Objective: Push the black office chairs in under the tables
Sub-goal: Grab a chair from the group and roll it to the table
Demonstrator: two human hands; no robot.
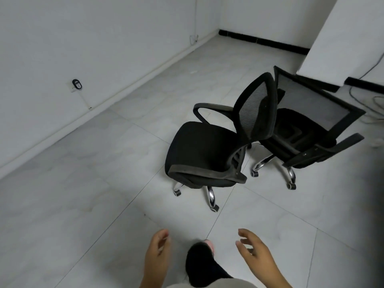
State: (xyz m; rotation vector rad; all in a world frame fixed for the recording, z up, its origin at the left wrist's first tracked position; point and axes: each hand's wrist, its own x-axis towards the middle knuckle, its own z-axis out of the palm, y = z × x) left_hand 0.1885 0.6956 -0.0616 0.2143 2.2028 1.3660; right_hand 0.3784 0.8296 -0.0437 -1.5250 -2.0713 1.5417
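Two black office chairs on chrome wheeled bases stand close together on the tiled floor. The nearer chair (207, 148) has a curved mesh back and its seat faces left. The second chair (311, 129) stands right behind it, its square mesh back touching or nearly touching the first chair's back. My left hand (156, 256) and my right hand (254, 254) hang at the bottom of the view, fingers apart and holding nothing, well short of the chairs. No table top shows in full; a white slab (340, 38) stands at the upper right.
A white wall with a socket and plug (76, 84) runs along the left. Black skirting (264, 41) lines the far wall. Cables (372, 104) lie on the floor at the right. My foot in a black sock (201, 260) is between my hands.
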